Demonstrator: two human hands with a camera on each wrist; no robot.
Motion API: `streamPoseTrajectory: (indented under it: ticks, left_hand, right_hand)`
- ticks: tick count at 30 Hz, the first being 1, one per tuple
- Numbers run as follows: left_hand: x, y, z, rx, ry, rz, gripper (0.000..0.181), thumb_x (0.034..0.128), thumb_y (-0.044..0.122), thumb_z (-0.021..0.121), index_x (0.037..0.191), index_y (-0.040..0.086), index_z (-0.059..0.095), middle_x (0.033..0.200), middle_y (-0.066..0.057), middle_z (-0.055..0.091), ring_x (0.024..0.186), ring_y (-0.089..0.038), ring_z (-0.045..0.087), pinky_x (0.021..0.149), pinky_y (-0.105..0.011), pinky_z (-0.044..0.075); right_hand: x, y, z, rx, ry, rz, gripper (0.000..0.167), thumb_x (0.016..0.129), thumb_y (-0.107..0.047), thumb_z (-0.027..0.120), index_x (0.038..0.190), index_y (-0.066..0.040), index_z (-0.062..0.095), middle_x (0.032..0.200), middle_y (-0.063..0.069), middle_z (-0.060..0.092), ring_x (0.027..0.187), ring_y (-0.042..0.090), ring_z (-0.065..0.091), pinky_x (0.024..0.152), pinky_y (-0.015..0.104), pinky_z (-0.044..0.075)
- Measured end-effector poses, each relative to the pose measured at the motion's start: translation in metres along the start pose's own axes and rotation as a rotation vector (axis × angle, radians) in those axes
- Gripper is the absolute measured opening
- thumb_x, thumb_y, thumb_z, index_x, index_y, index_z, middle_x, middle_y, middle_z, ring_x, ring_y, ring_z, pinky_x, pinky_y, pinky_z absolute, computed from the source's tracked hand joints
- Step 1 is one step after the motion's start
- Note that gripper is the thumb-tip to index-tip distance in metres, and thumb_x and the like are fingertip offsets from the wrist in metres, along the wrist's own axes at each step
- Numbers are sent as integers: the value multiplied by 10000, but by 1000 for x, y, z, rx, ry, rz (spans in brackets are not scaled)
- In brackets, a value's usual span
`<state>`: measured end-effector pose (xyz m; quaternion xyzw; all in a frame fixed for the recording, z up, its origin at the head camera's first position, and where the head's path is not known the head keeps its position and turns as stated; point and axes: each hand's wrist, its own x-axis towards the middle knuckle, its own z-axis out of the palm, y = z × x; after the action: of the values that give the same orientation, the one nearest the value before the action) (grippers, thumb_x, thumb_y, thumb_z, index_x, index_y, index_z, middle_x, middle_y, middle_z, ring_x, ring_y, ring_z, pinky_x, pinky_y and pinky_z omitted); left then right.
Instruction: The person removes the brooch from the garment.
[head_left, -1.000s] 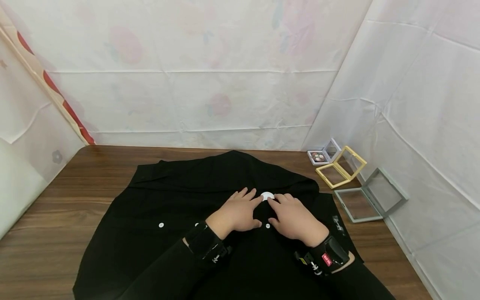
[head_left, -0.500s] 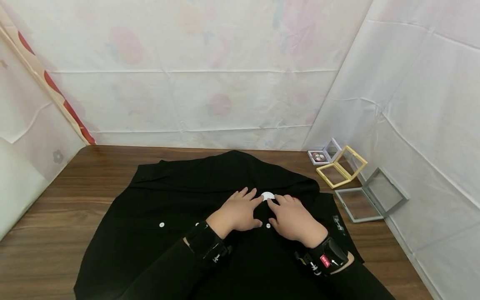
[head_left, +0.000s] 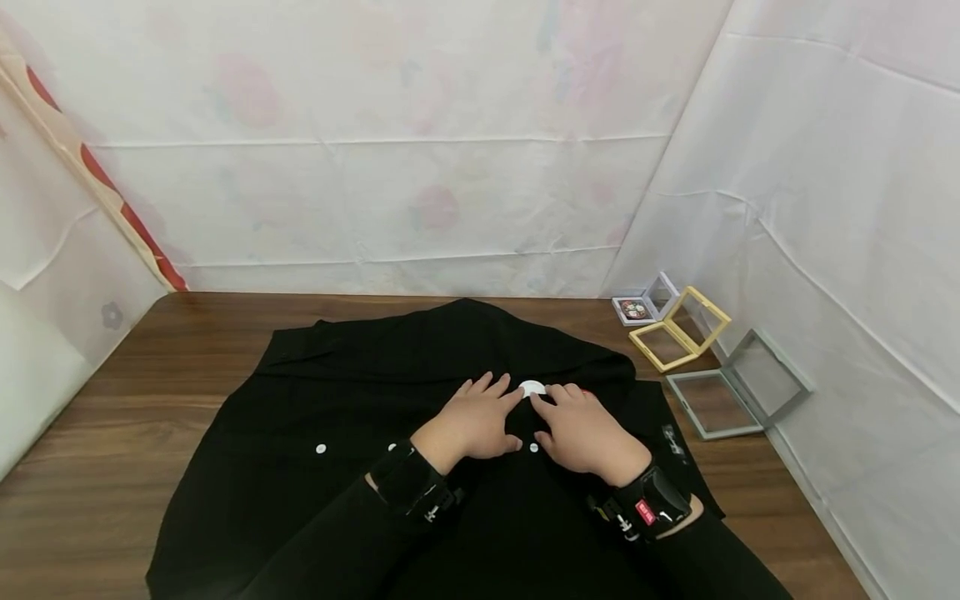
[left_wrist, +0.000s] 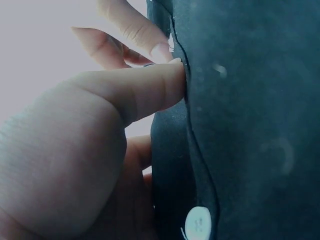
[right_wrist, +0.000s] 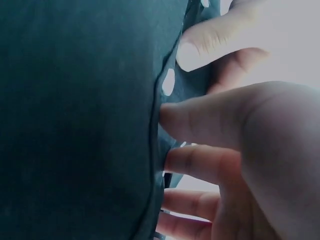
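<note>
A black shirt [head_left: 337,375] with white buttons lies spread over the table. My left hand [head_left: 472,423] rests on its middle, fingers extended and spread, thumb apart from the index finger. Opposite it, my right hand [head_left: 588,433] touches the cloth with index finger and thumb apart. Between the two thumbs sits a white button [head_left: 534,447], which the right wrist view shows beside the cloth's edge. A larger white round patch [head_left: 532,388] shows between the index fingertips, partly covered. Another button [left_wrist: 198,223] appears low in the left wrist view.
At the table's right side stand a small white frame [head_left: 628,312] with a picture, a yellow hinged frame [head_left: 663,364] and a grey-green hinged frame [head_left: 727,432]. White curtains [head_left: 375,200] hang behind the wooden table [head_left: 75,467] and at its sides.
The hands keep nearly the same pose on the shirt. A small red spot has come into view beside the right fingers. The head view has shifted slightly.
</note>
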<state>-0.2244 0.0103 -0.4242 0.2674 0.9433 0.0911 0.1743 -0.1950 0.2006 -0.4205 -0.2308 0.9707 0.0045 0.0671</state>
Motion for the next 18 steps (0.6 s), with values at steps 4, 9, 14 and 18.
streamPoseTrajectory:
  ticks: [4, 9, 14, 18]
  left_hand:
    - [1, -1, 1, -2, -6, -2, 773, 984, 497, 668, 1634, 250, 330, 1708, -46, 192, 1568, -311, 131, 1243, -528, 140]
    - [1, -1, 0, -2, -8, -1, 777, 984, 497, 667, 1636, 247, 325, 1709, -48, 188, 1569, -316, 126, 1243, -532, 139]
    - [0, -1, -1, -1, -8, 0, 775, 986, 494, 667, 1635, 240, 327, 1707, -53, 193, 1567, -322, 132, 1240, -539, 146]
    - [0, 1, -1, 10, -9, 2, 770, 989, 499, 660, 1634, 239, 330, 1706, -49, 197, 1567, -319, 135, 1240, -537, 148]
  right_hand:
    - [0, 3, -1, 24, -14, -7, 569, 1035, -364, 639, 1530, -113, 513, 1533, 166, 466, 1388, 364, 436, 1133, 558, 358]
    - [0, 3, -2, 30, -15, -2, 580, 1035, -372, 635, 1542, -126, 499, 1554, 161, 449, 1406, 361, 418, 1142, 575, 338]
    - [1, 4, 1, 23, -6, 9, 588, 1041, -394, 617, 1557, -147, 481, 1569, 144, 439, 1415, 350, 410, 1139, 584, 334]
    - [-2, 5, 2, 33, -8, 13, 592, 1043, -396, 613, 1560, -142, 476, 1577, 152, 432, 1420, 368, 411, 1137, 592, 334]
